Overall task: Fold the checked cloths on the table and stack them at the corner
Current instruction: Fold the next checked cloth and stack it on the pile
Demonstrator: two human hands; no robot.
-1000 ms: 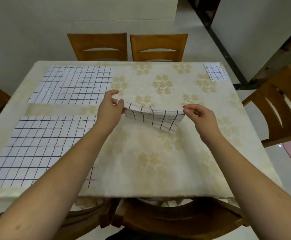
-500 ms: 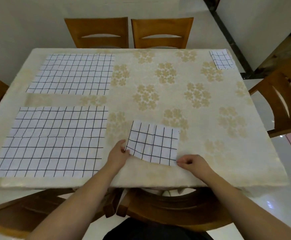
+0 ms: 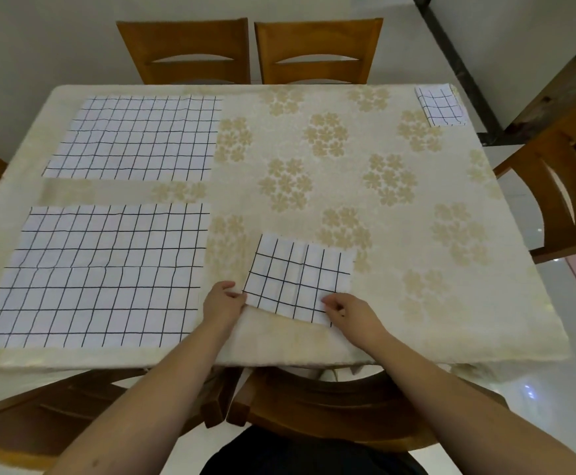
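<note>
Folded checked cloth [image 3: 298, 277] is laid flat on the worktop [image 3: 417, 303], far from the corner stack [image 3: 440, 106]. Its near corners are pinched by left hand [image 3: 223, 305] and right hand [image 3: 350, 311], fingers probably clamped. Light, limp stuff, best lifted by both corners.

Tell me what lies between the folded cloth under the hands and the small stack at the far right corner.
Head view: between the folded cloth and the corner stack lies only bare flower-patterned tablecloth.
</note>
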